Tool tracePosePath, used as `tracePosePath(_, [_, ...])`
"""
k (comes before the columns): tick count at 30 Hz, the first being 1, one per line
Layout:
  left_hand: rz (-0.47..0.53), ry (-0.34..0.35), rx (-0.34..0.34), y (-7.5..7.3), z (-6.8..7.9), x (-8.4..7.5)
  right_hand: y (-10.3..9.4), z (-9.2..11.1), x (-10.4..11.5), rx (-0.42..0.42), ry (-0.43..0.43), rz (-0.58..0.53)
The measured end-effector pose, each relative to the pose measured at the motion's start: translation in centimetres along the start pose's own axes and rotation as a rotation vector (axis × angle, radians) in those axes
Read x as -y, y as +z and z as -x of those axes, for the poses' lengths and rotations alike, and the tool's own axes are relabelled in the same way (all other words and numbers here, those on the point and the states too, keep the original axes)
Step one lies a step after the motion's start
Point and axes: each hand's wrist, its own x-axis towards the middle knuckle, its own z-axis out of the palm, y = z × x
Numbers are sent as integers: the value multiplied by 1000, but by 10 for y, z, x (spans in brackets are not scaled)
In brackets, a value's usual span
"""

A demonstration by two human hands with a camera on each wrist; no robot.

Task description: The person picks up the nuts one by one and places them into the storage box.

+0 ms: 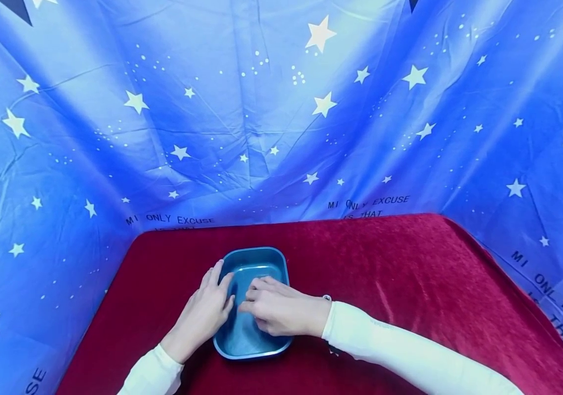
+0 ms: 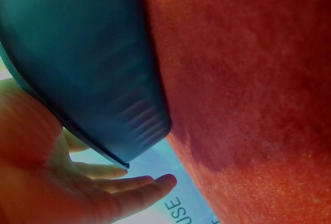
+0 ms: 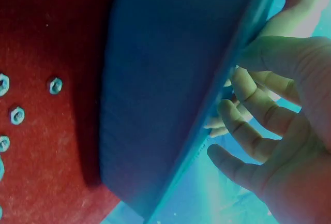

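Blue-green and smooth-walled, a deep rectangular bin with rounded corners (image 1: 247,337) stands upright at the lower centre of the head view, on a deep red, plush-covered worktop (image 1: 385,263). At its left rim is the person's left hand (image 1: 204,310), its grip wide and relaxed, the fingers nearly straight and lying over the edge. Farther right, the right hand (image 1: 281,307) reaches across the right rim with its fingers bent over the bin's inside; its grip looks narrow (whether anything is pinched there, I cannot tell). Several small silvery hexagonal metal nuts (image 3: 17,115) lie on the red plush at the left edge of the right wrist view, just beside the bin, one of them nearer its wall than the others. White sleeves (image 1: 400,340) come in from the bottom left and bottom right of the head view. Bright blue fabric printed with pale stars (image 1: 262,120) fills the upper part of that frame, with dark lettering along its lower edge.
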Motion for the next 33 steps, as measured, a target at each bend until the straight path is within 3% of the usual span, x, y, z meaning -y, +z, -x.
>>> tracePosePath(16, [6,17,-14,2,-2,-3,15,-6,2,34,-8,27])
tracePosePath(33, [5,9,-24,-1,-1,-2,5,12,-3,-19,30,-23])
